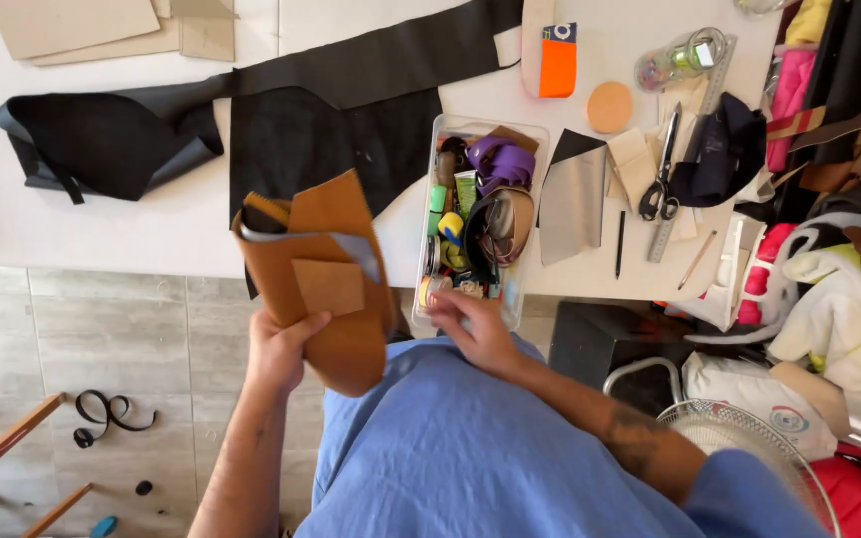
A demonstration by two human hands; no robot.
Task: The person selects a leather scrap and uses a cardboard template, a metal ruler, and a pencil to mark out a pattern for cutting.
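On the tiled floor at the far left a curled black strap (107, 410) is seen, and above it a long piece of black fabric (251, 130) is spread across the white table (102, 229). A bundle of brown leather pieces (326, 284) is held up by the left hand (281, 349), which is closed around its lower edge with the thumb pressed on the front, over the table's near edge. Just to its right, a clear plastic box (429, 214) filled with tapes and ribbons is touched at its near end by the right hand (475, 329), whose fingers are loosely curled; whether anything is gripped cannot be told. Further right, scissors (662, 174) and a metal ruler (690, 149) are laid on the table.
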